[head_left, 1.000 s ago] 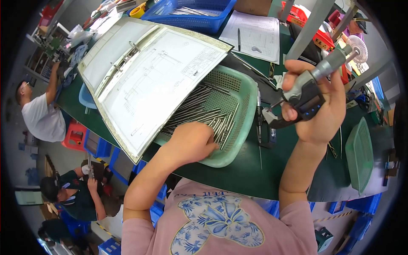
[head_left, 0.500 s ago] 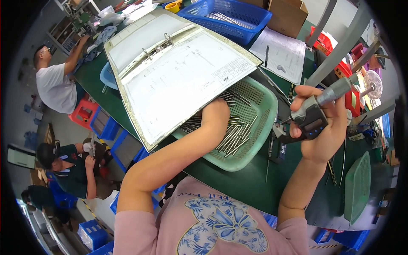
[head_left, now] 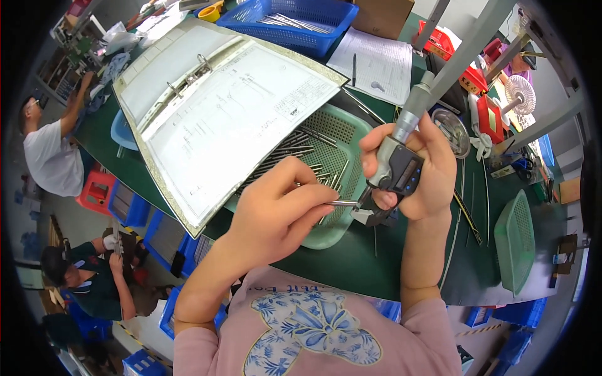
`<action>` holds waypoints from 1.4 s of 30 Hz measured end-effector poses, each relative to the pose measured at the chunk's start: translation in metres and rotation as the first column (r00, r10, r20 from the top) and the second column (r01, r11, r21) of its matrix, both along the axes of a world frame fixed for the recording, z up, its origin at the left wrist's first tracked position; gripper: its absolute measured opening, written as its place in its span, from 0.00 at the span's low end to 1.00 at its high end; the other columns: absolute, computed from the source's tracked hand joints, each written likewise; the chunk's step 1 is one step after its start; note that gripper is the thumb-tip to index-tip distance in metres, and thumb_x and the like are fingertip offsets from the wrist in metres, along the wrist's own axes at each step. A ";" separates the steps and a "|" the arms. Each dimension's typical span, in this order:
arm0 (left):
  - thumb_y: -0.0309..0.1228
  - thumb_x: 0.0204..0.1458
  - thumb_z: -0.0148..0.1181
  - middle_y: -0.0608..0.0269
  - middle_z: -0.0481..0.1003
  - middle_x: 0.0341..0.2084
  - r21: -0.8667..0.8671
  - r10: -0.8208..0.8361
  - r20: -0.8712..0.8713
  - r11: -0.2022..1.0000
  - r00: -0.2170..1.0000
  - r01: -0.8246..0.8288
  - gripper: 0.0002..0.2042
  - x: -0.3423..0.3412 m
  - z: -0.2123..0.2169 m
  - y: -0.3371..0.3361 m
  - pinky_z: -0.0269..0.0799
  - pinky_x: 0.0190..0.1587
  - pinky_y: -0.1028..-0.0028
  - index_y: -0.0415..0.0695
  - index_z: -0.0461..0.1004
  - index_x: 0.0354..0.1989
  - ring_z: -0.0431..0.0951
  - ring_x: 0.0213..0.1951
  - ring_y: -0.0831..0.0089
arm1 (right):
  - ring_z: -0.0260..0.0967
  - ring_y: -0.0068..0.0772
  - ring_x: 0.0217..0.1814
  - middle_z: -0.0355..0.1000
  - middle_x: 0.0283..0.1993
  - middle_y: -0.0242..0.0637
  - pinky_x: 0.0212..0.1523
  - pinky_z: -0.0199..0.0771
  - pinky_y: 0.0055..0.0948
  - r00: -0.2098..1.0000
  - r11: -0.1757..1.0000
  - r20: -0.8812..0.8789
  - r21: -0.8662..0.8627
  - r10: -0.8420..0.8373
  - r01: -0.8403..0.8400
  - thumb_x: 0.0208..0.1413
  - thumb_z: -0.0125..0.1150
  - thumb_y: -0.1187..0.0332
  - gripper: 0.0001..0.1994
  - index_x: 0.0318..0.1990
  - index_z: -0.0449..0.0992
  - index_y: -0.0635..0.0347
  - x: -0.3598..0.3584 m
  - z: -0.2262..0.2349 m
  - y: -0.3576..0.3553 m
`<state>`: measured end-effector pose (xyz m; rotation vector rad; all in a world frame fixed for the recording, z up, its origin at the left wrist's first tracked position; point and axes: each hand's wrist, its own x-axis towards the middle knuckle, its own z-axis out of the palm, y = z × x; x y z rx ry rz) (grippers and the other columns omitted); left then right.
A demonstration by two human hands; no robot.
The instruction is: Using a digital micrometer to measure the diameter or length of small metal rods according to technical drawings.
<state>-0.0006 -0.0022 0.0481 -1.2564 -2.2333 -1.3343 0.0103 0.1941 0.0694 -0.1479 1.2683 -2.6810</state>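
Observation:
Between thumb and fingers, my left hand (head_left: 276, 210) pinches a short metal rod (head_left: 342, 203). The rod's free end is at the jaws of a digital micrometer (head_left: 398, 166); whether both jaws touch it is too small to tell. My right hand (head_left: 429, 169) is wrapped round the micrometer, its grey thimble pointing up and away. Below and beyond my hands stands a light green basket (head_left: 354, 128) holding many metal rods (head_left: 291, 147). An open ring binder with drawings (head_left: 232, 106) lies over the basket's left part and hides some of the rods.
A blue basket (head_left: 338, 39) with long rods stands at the back. Beside it lies a written sheet (head_left: 392, 62) with a pen (head_left: 354, 69). A metal bowl (head_left: 461, 128), a grey post (head_left: 464, 47) and another green basket (head_left: 515, 241) are right. Co-workers (head_left: 53, 150) sit left.
My left hand has come out of the green basket with a metal rod and brought it to the micrometer. My right hand has moved left with the micrometer. The whole view has shifted slightly.

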 end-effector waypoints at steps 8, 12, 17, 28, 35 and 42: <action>0.24 0.33 0.61 0.65 0.64 0.21 -0.081 -0.086 -0.127 0.994 0.988 0.076 0.09 -0.004 0.001 -0.005 0.62 0.20 0.75 0.44 0.72 0.26 0.67 0.22 0.71 | 0.61 0.25 0.09 0.69 0.23 0.49 0.08 0.62 0.15 0.992 0.992 0.011 0.012 0.127 -0.127 0.57 0.22 0.50 0.33 0.34 0.68 0.76 0.001 -0.003 -0.005; 0.24 0.33 0.61 0.65 0.64 0.21 -0.081 -0.106 -0.118 0.992 0.987 0.096 0.09 -0.003 -0.001 -0.004 0.61 0.20 0.75 0.44 0.72 0.26 0.67 0.22 0.71 | 0.56 0.28 0.06 0.67 0.22 0.51 0.06 0.59 0.19 0.994 0.994 0.045 0.039 0.103 -0.105 0.57 0.21 0.50 0.33 0.33 0.66 0.78 0.001 -0.004 -0.008; 0.24 0.33 0.62 0.65 0.65 0.22 -0.056 -0.127 -0.110 0.991 0.986 0.121 0.10 -0.004 -0.002 -0.005 0.61 0.21 0.75 0.44 0.72 0.27 0.67 0.22 0.71 | 0.57 0.28 0.07 0.68 0.22 0.52 0.06 0.59 0.19 0.994 0.996 0.080 0.045 0.069 -0.073 0.56 0.22 0.48 0.34 0.33 0.67 0.77 0.001 -0.003 -0.009; 0.24 0.32 0.62 0.64 0.65 0.22 -0.076 -0.147 -0.113 0.987 0.983 0.139 0.09 -0.006 -0.002 -0.005 0.62 0.21 0.74 0.44 0.72 0.26 0.67 0.22 0.70 | 0.61 0.19 0.10 0.70 0.22 0.42 0.09 0.59 0.12 0.991 0.981 0.020 0.140 0.134 -0.136 0.54 0.37 0.46 0.29 0.30 0.70 0.69 0.002 -0.007 -0.007; 0.20 0.37 0.61 0.58 0.69 0.30 0.587 -0.485 0.702 0.809 0.521 -0.039 0.16 0.004 -0.008 -0.009 0.72 0.34 0.76 0.38 0.67 0.38 0.73 0.33 0.71 | 0.61 0.18 0.11 0.70 0.21 0.39 0.09 0.59 0.13 0.995 0.991 0.031 0.094 0.090 -0.093 0.53 0.37 0.45 0.28 0.29 0.71 0.66 0.000 -0.009 -0.009; 0.19 0.42 0.56 0.54 0.69 0.35 0.654 -0.585 0.724 0.751 0.365 -0.092 0.11 0.013 -0.037 0.008 0.70 0.40 0.76 0.36 0.65 0.36 0.72 0.36 0.73 | 0.62 0.21 0.11 0.69 0.22 0.40 0.10 0.61 0.15 0.999 0.999 0.006 0.041 0.032 -0.032 0.53 0.35 0.44 0.30 0.30 0.70 0.68 -0.001 -0.011 -0.013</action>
